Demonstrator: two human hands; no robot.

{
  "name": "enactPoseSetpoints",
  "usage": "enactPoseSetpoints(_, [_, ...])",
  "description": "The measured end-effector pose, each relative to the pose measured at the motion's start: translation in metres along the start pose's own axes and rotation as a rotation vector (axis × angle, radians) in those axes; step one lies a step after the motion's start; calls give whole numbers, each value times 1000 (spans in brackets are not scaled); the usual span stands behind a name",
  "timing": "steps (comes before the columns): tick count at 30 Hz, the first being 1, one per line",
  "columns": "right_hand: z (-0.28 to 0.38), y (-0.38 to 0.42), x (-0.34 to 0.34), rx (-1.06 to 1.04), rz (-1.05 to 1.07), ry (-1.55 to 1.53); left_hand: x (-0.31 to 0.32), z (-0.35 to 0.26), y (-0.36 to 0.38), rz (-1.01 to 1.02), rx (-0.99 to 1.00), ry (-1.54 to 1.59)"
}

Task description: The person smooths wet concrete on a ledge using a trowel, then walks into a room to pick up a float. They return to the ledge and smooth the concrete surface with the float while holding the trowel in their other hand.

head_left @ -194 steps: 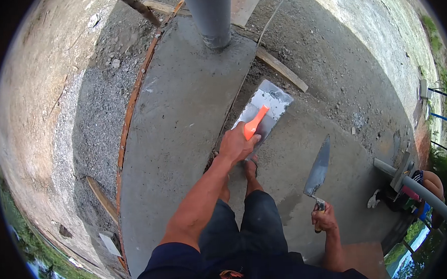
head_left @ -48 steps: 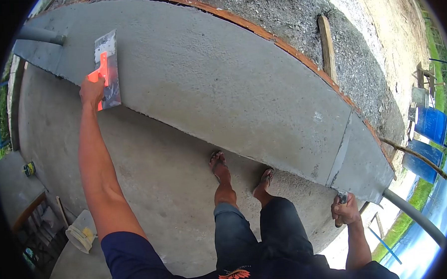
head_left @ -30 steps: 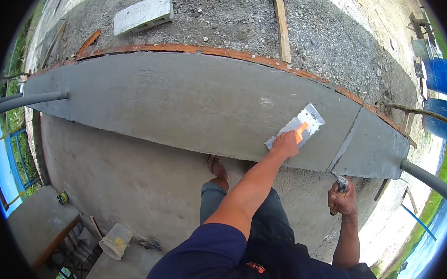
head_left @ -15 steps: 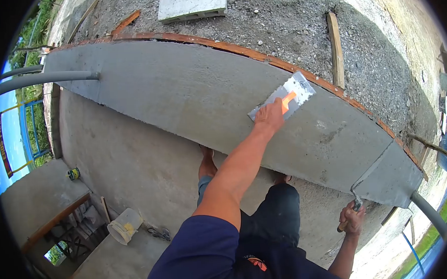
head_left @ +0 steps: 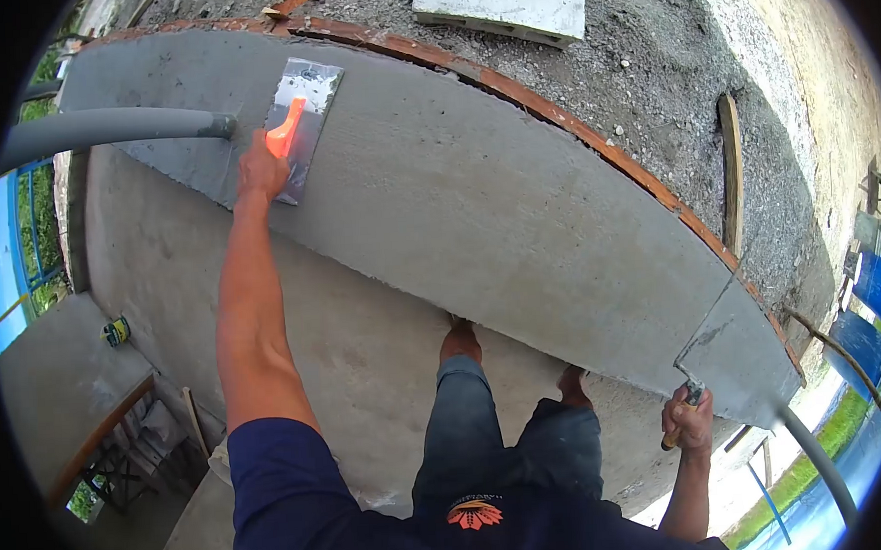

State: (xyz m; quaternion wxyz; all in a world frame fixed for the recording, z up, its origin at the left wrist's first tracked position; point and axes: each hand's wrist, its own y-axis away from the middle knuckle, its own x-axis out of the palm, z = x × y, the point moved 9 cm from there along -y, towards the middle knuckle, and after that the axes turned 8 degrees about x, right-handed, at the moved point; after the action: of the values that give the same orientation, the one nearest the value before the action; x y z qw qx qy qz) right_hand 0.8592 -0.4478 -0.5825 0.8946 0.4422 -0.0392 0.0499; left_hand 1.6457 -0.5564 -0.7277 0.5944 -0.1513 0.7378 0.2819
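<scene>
My left hand (head_left: pixel 263 171) grips the orange handle of a flat rectangular trowel (head_left: pixel 307 133), whose metal blade lies on the grey cement slab (head_left: pixel 456 186) near its left end, just right of a grey pipe (head_left: pixel 139 126). Wet cement marks the blade's upper part. At the lower right, my right hand (head_left: pixel 691 419) is closed round the handle of a small pointing trowel (head_left: pixel 692 387); its thin neck reaches to the slab's near edge, beside a line across the surface. The blade of this small trowel is hard to make out.
A wooden form board (head_left: pixel 571 122) borders the slab's far edge. Beyond it lie gravel (head_left: pixel 648 79), a concrete block (head_left: pixel 500 7) and a wood stake (head_left: pixel 732 174). Another pipe (head_left: pixel 817 460) rises at the right. My feet are below the near edge; a small can (head_left: pixel 116 331) stands left.
My left hand has swept the flat trowel leftward along the slab, close to the left pipe. My right hand still holds the small trowel in nearly the same place. The view has shifted.
</scene>
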Motion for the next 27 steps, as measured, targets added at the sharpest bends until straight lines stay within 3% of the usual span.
enactPoseSetpoints(3, [-6, -14, 24, 89, 83, 72, -38, 38, -5, -6, 139, -36])
enactPoseSetpoints(5, [-7, -18, 38, 243, 4, 268, 1, 44, -28, 84, 218, 130])
enactPoseSetpoints(9, [-23, -24, 76, 307, 152, 328, 61, 69, -7, 274, 3, 536])
enactPoseSetpoints(12, [-43, -20, 91, 305, 293, 315, 73, 31, 58, 346, -62, 650])
enactPoseSetpoints(16, [-54, -1, 78, 269, 377, 201, 92, -109, 155, 276, -79, 645])
enactPoseSetpoints(19, [-64, 28, 31, 233, 384, 131, 104, -258, 237, 356, 76, 608])
enactPoseSetpoints(22, [-75, 67, -41, 216, 312, 3, 173, -367, 295, 370, 255, 552])
enactPoseSetpoints(23, [-88, 82, -71, 265, 294, -75, 187, -421, 327, 430, 276, 644])
enactPoseSetpoints(25, [-96, 109, -130, 238, 195, -177, 195, -537, 397, 559, 438, 504])
enactPoseSetpoints(27, [-111, 137, -190, 214, 73, -236, 246, -633, 469, 727, 603, 344])
